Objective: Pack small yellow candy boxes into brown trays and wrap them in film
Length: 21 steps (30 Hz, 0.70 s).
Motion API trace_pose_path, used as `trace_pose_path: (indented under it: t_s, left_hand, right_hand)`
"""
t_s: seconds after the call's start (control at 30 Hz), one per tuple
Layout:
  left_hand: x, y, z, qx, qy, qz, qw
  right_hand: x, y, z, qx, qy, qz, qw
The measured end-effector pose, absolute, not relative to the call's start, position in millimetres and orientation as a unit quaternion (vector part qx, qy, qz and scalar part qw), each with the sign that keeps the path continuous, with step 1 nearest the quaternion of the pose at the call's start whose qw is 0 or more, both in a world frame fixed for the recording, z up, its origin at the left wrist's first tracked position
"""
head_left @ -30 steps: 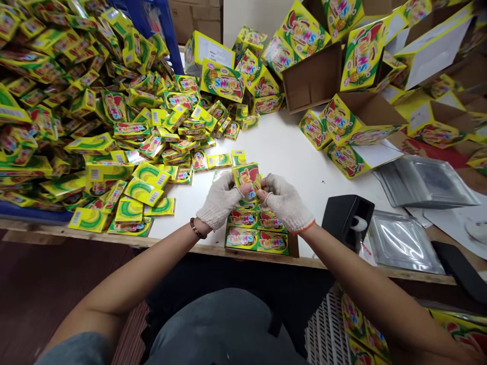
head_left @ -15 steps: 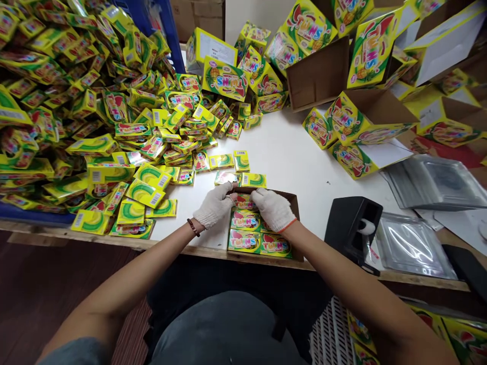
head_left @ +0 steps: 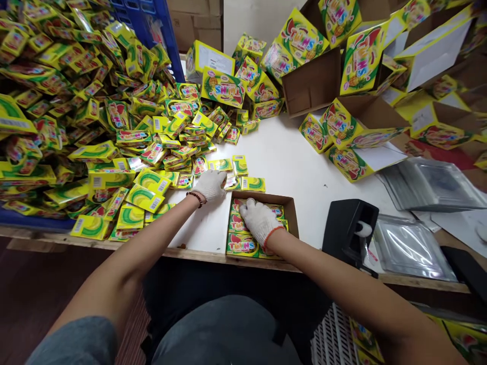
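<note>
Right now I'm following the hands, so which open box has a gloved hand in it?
The low box at the table's near edge: the right hand is in it, over small Twins packs; no hand shows in the others.

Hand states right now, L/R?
Left hand: at the loose packs; grip can't be told.
Right hand: over the packs inside the carton; fingertips unclear, grip can't be told.

On the white table (head_left: 289,152) lies an open carton (head_left: 291,215); from it, small boxes (head_left: 145,197) spread toward ten o'clock, larger boxes (head_left: 339,121) toward two, a black dispenser (head_left: 340,223) at three.
</note>
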State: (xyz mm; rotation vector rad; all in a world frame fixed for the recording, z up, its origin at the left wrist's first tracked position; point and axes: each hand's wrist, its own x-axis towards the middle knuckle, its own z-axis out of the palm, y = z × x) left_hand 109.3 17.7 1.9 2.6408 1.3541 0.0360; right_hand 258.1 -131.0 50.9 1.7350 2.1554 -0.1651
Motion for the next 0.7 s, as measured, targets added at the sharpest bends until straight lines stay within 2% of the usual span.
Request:
trace_pose_path:
  t_s: [0.1, 0.17, 0.2, 0.27, 0.33, 0.37, 0.43, 0.53, 0.6, 0.7]
  left_hand:
    - [104, 9, 13, 0.862, 0.5, 0.029, 0.079]
    - [98, -4, 28, 0.85, 0.513, 0.097, 0.076]
    - [96, -12, 36, 0.849, 0.504, 0.141, 0.072]
    - [98, -30, 52, 0.865, 0.451, 0.211, 0.061]
    - [107, -49, 64, 0.897, 0.378, 0.222, 0.05]
    - [113, -58, 68, 0.912, 0.346, 0.214, 0.05]
    - [129, -74, 69, 0.929, 0.31, 0.195, 0.063]
    - [148, -89, 65, 0.928, 0.319, 0.164, 0.102]
    - [155, -95, 62, 0.929, 0.328, 0.114, 0.127]
    - [160, -97, 59, 0.939, 0.316, 0.036, 0.134]
  right_hand:
    - [267, -120, 59, 0.596, 0.773, -0.113, 0.186]
    - [280, -113, 67, 0.597, 0.771, -0.172, 0.14]
    - [288, -110, 72, 0.611, 0.762, -0.2, 0.084]
    - [302, -109, 84, 0.65, 0.722, -0.223, -0.08]
    - [315, -110, 97, 0.658, 0.684, -0.223, -0.223]
    - [321, -112, 103, 0.65, 0.68, -0.226, -0.255]
    - [333, -116, 114, 0.635, 0.696, -0.242, -0.23]
    - [348, -123, 118, 0.667, 0.701, -0.233, -0.094]
    - [353, -127, 111, 0.704, 0.678, -0.21, -0.02]
    - [351, -133, 91, 0.726, 0.662, -0.182, 0.041]
